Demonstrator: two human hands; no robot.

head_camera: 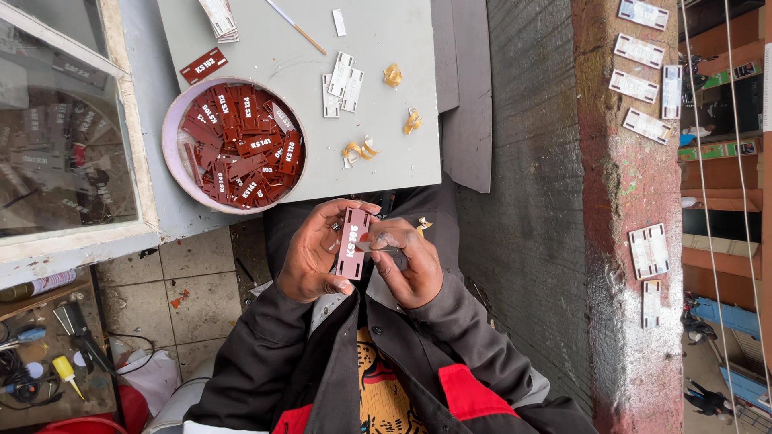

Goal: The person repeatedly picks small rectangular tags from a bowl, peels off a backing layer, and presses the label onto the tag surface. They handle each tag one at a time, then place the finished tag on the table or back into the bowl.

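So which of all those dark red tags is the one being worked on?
Start at the round pale bowl heaped with dark red tags on the grey table, then drop to the two hands below its edge. The left hand and right hand hold one dark red rectangular tag, the only one held upright.

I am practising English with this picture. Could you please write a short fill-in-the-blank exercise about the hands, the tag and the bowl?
1. Both hands hold one dark red ____ with white characters.
2. The round bowl holding many such tags lies on the person's ____ side.
3. The curled shavings on the grey board are ____ in colour.

Missing words: tag; left; yellow
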